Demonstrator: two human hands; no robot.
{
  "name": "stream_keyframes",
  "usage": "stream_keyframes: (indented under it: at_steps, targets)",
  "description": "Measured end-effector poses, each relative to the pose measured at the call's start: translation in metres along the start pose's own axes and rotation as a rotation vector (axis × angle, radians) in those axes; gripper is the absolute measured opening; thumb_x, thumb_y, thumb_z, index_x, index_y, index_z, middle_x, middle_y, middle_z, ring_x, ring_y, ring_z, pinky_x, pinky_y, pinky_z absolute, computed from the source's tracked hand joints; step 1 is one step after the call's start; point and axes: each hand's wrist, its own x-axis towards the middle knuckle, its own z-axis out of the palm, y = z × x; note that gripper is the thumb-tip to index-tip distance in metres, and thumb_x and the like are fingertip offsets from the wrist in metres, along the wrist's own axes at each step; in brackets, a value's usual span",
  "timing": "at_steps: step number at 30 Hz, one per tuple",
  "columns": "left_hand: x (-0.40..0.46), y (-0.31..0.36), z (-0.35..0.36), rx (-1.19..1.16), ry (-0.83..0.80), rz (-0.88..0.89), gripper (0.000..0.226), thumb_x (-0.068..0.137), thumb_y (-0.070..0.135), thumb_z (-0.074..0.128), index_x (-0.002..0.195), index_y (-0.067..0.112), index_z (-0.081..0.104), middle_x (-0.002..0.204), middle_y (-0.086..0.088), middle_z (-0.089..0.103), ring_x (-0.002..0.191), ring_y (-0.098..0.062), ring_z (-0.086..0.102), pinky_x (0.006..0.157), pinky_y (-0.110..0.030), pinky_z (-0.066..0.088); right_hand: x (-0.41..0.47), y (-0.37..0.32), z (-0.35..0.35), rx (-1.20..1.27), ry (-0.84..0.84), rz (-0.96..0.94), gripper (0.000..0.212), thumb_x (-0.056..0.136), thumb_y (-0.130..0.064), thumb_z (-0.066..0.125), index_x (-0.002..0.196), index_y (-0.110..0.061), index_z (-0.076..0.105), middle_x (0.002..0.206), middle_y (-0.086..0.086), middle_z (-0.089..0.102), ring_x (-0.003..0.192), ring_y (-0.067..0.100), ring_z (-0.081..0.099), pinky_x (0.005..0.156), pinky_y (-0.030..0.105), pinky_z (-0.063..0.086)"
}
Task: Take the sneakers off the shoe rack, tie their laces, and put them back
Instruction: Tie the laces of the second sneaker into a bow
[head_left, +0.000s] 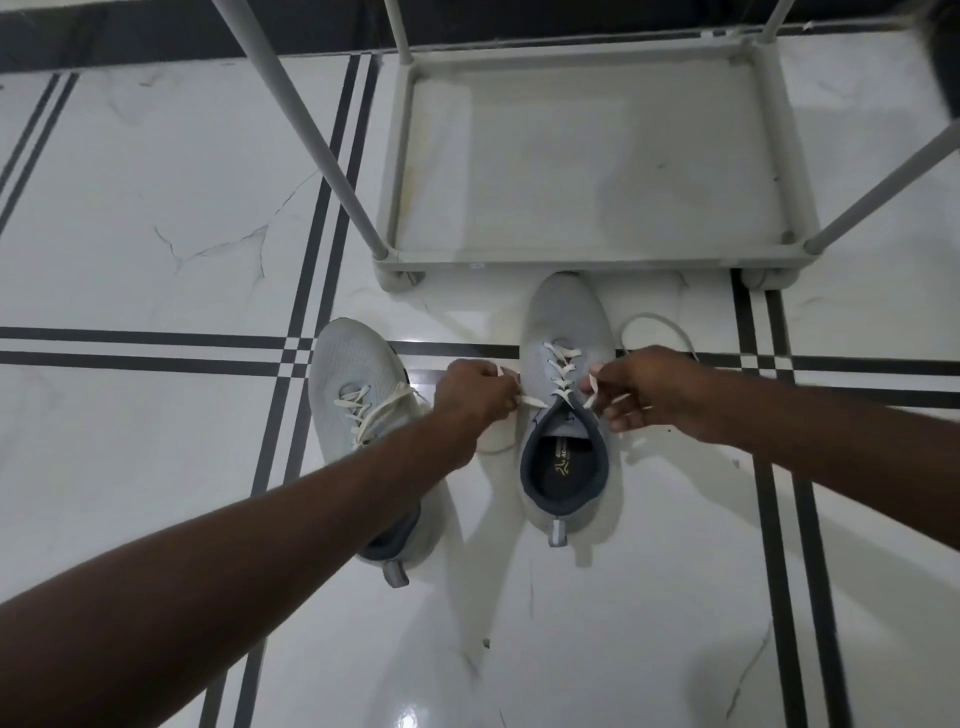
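Two sneakers stand on the floor (156, 208): one (358, 395) at 9 o'clock of the other (566, 332), whose toe touches the rack (400, 156) at 12 o'clock.

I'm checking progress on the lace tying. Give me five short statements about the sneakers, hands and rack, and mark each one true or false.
1. Both sneakers stand on the tiled floor. True.
2. The left hand and right hand each grip a lace end of the right sneaker. True.
3. The bottom shelf of the shoe rack holds a sneaker. False: that shelf has nothing on it.
4. The left sneaker lies tipped on its side. False: it stands upright on its sole, partly under the left forearm.
5. The right sneaker's toe points toward the rack. True.
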Motion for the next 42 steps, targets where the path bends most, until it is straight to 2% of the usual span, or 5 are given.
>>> stream_keyframes:
  at_steps: [13, 28, 32, 37, 42]
  targets:
    - [-0.032, 0.04, -0.002, 0.026, -0.438, 0.347, 0.017, 0.096, 0.012, 0.06, 0.1, 0.006, 0.075, 0.082, -0.003, 0.072, 0.062, -0.012, 0.059, 0.063, -0.021, 0.053, -0.036, -0.058, 0.003, -0.129, 0.169, -0.749, 0.015, 0.092, -0.013, 0.063, 0.093, -0.006, 0.076, 0.086, 0.006, 0.077, 0.081, 0.012, 0.075, 0.076, 0.023, 0.059]
    - [-0.025, 0.055, -0.038, -0.038, -0.361, 0.258, 0.025, 0.089, 0.023, 0.069, 0.092, -0.001, 0.076, 0.075, -0.013, 0.07, 0.068, -0.024, 0.064, 0.084, -0.042, 0.061, -0.018, -0.039, -0.004, -0.728, -0.056, -0.49, 0.021, 0.087, -0.009, 0.06, 0.077, -0.022, 0.073, 0.067, 0.003, 0.073, 0.048, 0.018, 0.058, 0.048, 0.03, 0.045]
    - [-0.019, 0.055, -0.039, 0.437, -0.17, 0.717, 0.01, 0.079, 0.012, 0.07, 0.085, 0.013, 0.078, 0.076, -0.002, 0.076, 0.069, -0.017, 0.073, 0.068, -0.029, 0.061, -0.013, -0.036, 0.005, -0.966, 0.097, -0.592, 0.02, 0.083, -0.009, 0.064, 0.087, -0.027, 0.072, 0.084, -0.011, 0.072, 0.078, 0.007, 0.067, 0.063, 0.019, 0.046]
    - [-0.015, 0.046, -0.023, 0.861, 0.199, 1.146, 0.007, 0.083, 0.022, 0.066, 0.088, 0.017, 0.065, 0.072, 0.004, 0.065, 0.063, -0.019, 0.059, 0.051, -0.03, 0.041, -0.002, -0.036, 0.015, -0.192, -0.198, -0.371, 0.027, 0.099, -0.002, 0.046, 0.106, -0.008, 0.071, 0.098, 0.009, 0.076, 0.087, 0.018, 0.073, 0.078, 0.028, 0.057]
    - [-0.016, 0.041, -0.021, 0.43, 0.094, 0.827, 0.008, 0.084, 0.024, 0.069, 0.082, 0.02, 0.076, 0.066, 0.001, 0.072, 0.061, -0.011, 0.066, 0.057, -0.024, 0.049, 0.005, -0.035, 0.005, 0.175, -0.201, -0.131, 0.021, 0.094, -0.015, 0.05, 0.099, -0.003, 0.066, 0.105, 0.018, 0.074, 0.097, 0.031, 0.071, 0.093, 0.043, 0.054]
